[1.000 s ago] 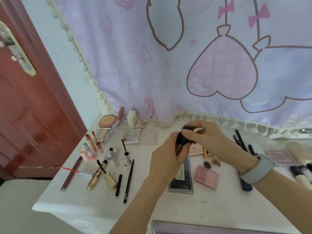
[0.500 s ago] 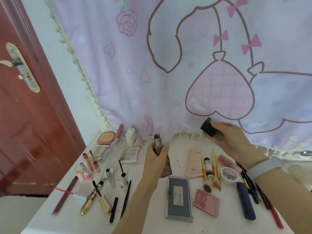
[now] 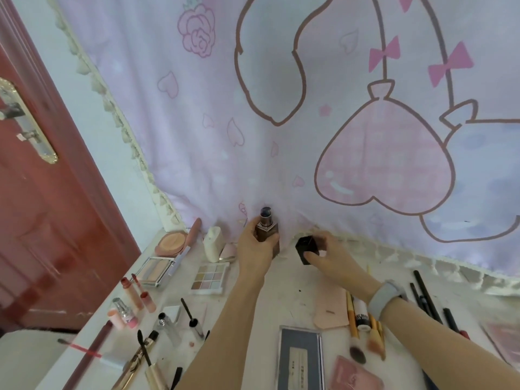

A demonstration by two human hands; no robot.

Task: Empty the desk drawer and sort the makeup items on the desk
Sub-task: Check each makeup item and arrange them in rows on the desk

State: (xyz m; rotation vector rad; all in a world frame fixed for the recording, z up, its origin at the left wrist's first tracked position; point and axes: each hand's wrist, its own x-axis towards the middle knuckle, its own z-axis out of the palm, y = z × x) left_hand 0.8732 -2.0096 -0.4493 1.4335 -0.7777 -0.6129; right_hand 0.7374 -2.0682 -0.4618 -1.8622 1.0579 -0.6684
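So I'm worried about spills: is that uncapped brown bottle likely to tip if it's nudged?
Probably fairly stable: the brown bottle looks square and squat. It seems to be glass, so likely heavy and breakable. Its black cap is off, in the right hand, so a knock could spill it.

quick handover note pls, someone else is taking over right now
Left hand: grip on the brown bottle, uncapped, at the desk's back edge by the curtain.
Right hand: grip on its black cap, beside the bottle, apart from it.
Done: lip tubes, palettes and brushes lie spread on the desk.
Left: cap the bottle, set it down, finish sorting. Drawer not in view.
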